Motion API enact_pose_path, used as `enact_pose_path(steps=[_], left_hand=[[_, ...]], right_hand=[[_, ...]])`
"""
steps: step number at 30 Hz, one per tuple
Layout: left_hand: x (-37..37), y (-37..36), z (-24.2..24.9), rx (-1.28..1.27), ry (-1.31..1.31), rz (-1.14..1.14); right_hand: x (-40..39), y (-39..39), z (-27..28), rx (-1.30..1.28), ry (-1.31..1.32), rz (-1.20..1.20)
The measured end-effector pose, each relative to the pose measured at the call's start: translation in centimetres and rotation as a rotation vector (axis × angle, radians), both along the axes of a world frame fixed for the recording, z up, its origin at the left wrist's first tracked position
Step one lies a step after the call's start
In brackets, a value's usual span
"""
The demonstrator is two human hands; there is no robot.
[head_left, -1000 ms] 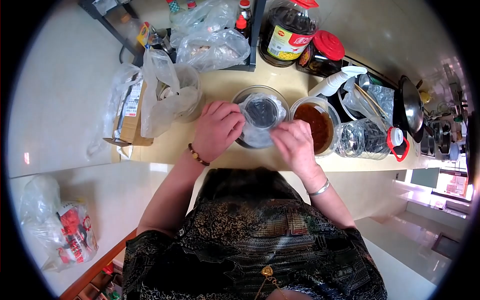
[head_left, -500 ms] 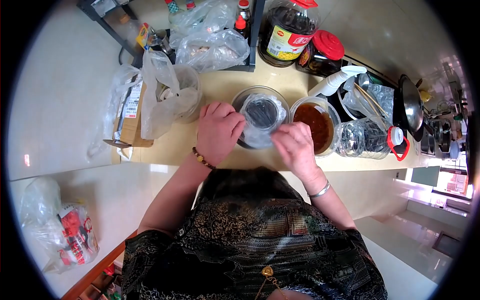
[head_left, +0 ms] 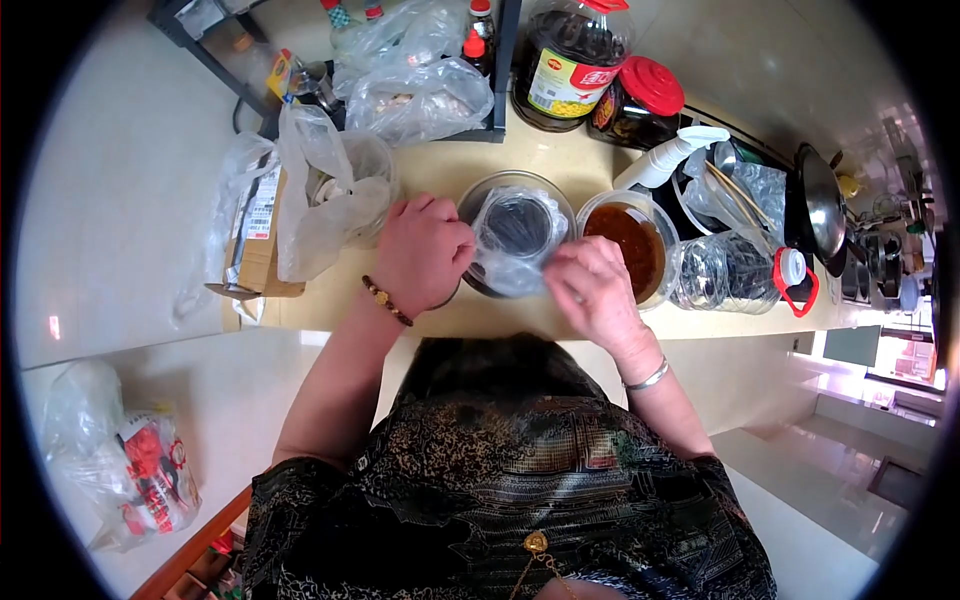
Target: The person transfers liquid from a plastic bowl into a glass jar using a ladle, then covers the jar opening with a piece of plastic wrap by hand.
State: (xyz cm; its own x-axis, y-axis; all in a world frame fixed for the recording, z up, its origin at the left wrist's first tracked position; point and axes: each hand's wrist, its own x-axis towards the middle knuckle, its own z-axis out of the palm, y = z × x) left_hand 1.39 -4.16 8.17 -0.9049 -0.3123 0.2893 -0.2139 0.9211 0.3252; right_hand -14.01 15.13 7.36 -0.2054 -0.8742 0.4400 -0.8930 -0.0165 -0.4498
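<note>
Countertop [head_left: 440,170], two hands, one bag [head_left: 515,240], two bowls

The pale yellow desk [head_left: 520,160] runs from left to right, with white floor [head_left: 110,240] on both sides of it. Near its middle stands a glass bowl [head_left: 516,190] lined with clear plastic film, and just to its right a tub of red-brown sauce [head_left: 625,240]. Beyond that lies a clear plastic bottle on its side [head_left: 735,275] (red cap and handle). At the left end sit a cardboard box [head_left: 255,260] and a round container in a plastic bag [head_left: 335,190]. Along the far edge stand a large oil bottle [head_left: 570,65], a red-lidded jar [head_left: 640,100] and a white spray bottle [head_left: 670,160]. On the floor at lower left lies a bag with red print [head_left: 150,480]
</note>
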Motion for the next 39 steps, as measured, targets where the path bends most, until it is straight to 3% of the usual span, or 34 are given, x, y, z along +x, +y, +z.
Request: enact_pose_path(steps=[5,7,10,12,14,16,26,31,35,36,37,39], left_hand=[[-0.1,-0.2,1.5,0.048,-0.106,-0.035],[-0.1,0.4,1.8,0.114,0.115,0.052],[0.0,1.2,1.6,0.177,0.129,0.065],[-0.1,1.5,0.9,0.188,0.128,0.062],[-0.2,1.6,0.2,0.199,0.129,0.057],[-0.2,1.6,-0.4,0.14,0.137,0.035],[-0.4,1.2,0.3,-0.029,0.033,-0.016],[-1.0,0.9,0.6,-0.099,-0.182,-0.025],[-0.6,0.0,0.2,-0.09,-0.183,-0.02],[0.0,-0.6,-0.1,0.1,-0.075,-0.033],[0.4,-1.1,-0.2,0.289,0.031,-0.046],[1.4,-1.5,-0.1,0.404,0.045,0.042]], right_hand=[[-0.1,0.0,0.2,-0.007,-0.013,-0.004],[-0.1,0.0,0.3,-0.015,-0.024,0.001],[-0.1,0.2,0.2,-0.057,-0.133,-0.068],[-0.3,0.5,-0.3,-0.077,-0.352,-0.178],[-0.3,-0.2,-0.3,-0.1,-0.322,-0.221],[-0.5,-0.8,-0.3,-0.071,-0.113,-0.261],[-0.3,-1.8,-0.4,-0.026,0.001,-0.234],[-0.4,-1.6,-0.3,0.024,-0.002,-0.237],[-0.8,-1.3,-0.7,-0.02,-0.095,-0.235],[-1.0,-1.1,-0.6,-0.021,-0.095,-0.238],[-1.0,-0.8,-0.5,-0.01,-0.281,-0.273],[-0.8,-0.2,0.0,-0.023,-0.541,-0.319]])
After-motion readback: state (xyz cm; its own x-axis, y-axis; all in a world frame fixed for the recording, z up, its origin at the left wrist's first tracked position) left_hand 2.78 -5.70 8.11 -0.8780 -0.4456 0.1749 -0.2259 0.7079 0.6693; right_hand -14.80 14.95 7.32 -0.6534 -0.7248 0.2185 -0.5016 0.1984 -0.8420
